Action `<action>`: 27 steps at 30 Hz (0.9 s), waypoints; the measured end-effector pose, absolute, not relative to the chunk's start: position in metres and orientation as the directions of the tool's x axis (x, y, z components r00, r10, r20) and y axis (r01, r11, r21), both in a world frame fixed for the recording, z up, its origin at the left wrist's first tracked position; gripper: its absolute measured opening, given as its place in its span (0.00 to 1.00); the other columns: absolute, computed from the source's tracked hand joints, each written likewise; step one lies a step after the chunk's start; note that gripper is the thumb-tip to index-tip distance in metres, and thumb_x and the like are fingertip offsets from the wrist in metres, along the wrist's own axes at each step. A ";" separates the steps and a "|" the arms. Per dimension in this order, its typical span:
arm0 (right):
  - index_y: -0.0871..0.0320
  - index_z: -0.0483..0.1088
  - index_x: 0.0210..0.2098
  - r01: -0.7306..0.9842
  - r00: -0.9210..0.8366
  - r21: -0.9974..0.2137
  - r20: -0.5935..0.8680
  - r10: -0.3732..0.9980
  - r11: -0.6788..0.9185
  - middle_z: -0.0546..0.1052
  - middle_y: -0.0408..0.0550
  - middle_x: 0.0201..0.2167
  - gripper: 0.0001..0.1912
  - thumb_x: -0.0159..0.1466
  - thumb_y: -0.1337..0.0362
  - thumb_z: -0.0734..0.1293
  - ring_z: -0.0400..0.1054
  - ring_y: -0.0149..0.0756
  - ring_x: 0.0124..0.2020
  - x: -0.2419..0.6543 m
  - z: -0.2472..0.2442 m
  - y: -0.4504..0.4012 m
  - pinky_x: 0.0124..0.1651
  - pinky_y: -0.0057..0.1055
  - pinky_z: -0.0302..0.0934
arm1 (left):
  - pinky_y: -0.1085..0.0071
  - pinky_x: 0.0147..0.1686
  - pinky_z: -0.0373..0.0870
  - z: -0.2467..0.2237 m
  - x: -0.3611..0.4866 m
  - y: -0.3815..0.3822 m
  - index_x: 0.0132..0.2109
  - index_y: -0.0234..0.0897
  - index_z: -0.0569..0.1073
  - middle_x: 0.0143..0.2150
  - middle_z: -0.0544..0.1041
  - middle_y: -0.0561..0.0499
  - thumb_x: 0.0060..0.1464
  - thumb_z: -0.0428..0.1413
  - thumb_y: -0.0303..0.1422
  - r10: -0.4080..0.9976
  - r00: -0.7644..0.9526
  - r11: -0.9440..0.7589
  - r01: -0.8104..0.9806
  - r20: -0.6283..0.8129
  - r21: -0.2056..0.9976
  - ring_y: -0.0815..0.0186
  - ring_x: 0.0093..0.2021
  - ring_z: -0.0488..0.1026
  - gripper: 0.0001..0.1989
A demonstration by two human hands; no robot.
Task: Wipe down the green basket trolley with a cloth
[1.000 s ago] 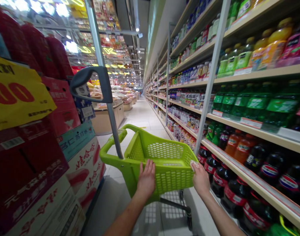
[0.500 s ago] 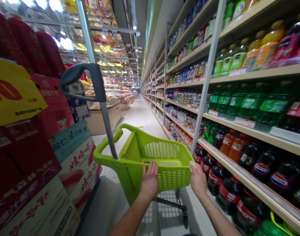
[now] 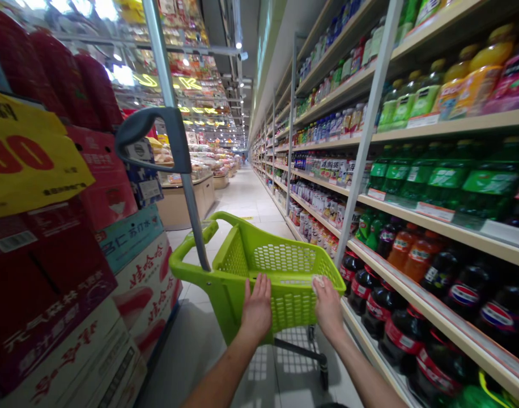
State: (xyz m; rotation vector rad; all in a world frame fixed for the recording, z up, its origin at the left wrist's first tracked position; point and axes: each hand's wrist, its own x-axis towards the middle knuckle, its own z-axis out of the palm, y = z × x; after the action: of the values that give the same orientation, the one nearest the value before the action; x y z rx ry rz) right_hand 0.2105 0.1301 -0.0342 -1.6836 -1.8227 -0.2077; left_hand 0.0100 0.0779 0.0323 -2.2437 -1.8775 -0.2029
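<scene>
A lime-green shopping cart [image 3: 225,283] with a perforated basket stands in front of me, turned sideways. My left hand [image 3: 258,306] lies on the basket's near rim with its fingers stretched out flat. Farther right along that rim, my right hand [image 3: 328,309] presses a crumpled white wipe [image 3: 317,281] against the edge; whether it is cloth or paper I cannot tell. Both palms are hidden from view. A metal pole with a dark grey loop handle [image 3: 181,141] rises at the left end of the cart.
Shelves [image 3: 412,201] of bottled drinks line the right side, close to the cart. Stacked drink cartons [image 3: 136,277] and a yellow price sign [image 3: 34,153] stand at the left. A pale tiled aisle [image 3: 238,195] runs ahead past wooden display counters [image 3: 191,198].
My right hand has slid left along the rim with the wipe, away from the basket's corner. My left hand stays on the rim. The view has shifted slightly.
</scene>
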 end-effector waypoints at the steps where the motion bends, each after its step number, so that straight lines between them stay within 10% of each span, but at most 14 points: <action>1: 0.61 0.67 0.51 0.922 -0.051 -0.293 0.554 0.831 0.252 0.63 0.58 0.55 0.27 0.55 0.79 0.52 0.52 0.44 0.59 0.193 -0.033 0.127 0.55 0.42 0.52 | 0.51 0.61 0.39 0.032 0.013 0.078 0.61 0.28 0.53 0.64 0.51 0.43 0.49 0.42 0.27 0.953 0.187 -0.172 0.982 0.237 -0.082 0.59 0.65 0.43 0.30; 5: 0.53 0.65 0.52 0.819 -0.270 -0.281 0.582 0.767 0.501 0.61 0.50 0.58 0.30 0.53 0.80 0.54 0.49 0.39 0.60 0.149 -0.028 0.118 0.57 0.40 0.49 | 0.50 0.61 0.40 0.034 0.008 0.075 0.61 0.28 0.54 0.64 0.52 0.42 0.50 0.41 0.27 0.949 0.201 -0.182 0.978 0.244 -0.100 0.58 0.64 0.45 0.29; 12: 0.64 0.67 0.51 0.929 0.025 -0.327 0.528 0.849 0.176 0.64 0.61 0.55 0.27 0.54 0.79 0.52 0.54 0.47 0.58 0.199 -0.023 0.132 0.54 0.44 0.52 | 0.50 0.61 0.38 0.039 -0.013 0.071 0.62 0.28 0.52 0.65 0.50 0.43 0.49 0.42 0.27 0.954 0.166 -0.149 0.985 0.248 -0.084 0.58 0.65 0.42 0.31; 19: 0.55 0.65 0.53 0.820 -0.308 -0.279 0.521 0.796 0.500 0.61 0.49 0.59 0.30 0.54 0.80 0.54 0.50 0.38 0.60 0.122 -0.007 0.110 0.59 0.36 0.46 | 0.51 0.61 0.39 0.040 -0.018 0.069 0.61 0.29 0.53 0.64 0.52 0.43 0.49 0.42 0.27 0.947 0.182 -0.157 0.981 0.265 -0.113 0.58 0.65 0.43 0.30; 27: 0.61 0.66 0.51 0.897 -0.074 -0.345 0.501 0.862 0.277 0.64 0.58 0.56 0.28 0.54 0.80 0.53 0.54 0.44 0.58 0.151 -0.007 0.121 0.56 0.43 0.50 | 0.50 0.61 0.37 0.045 -0.039 0.064 0.61 0.29 0.54 0.64 0.51 0.43 0.48 0.43 0.28 0.945 0.117 -0.088 0.990 0.307 -0.109 0.57 0.65 0.42 0.31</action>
State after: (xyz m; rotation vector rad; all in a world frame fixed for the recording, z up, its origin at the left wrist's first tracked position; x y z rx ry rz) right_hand 0.1507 0.1214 -0.0071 -1.5784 -1.9247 -0.0702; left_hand -0.0388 0.0643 0.0446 -2.1124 -1.9008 -0.2265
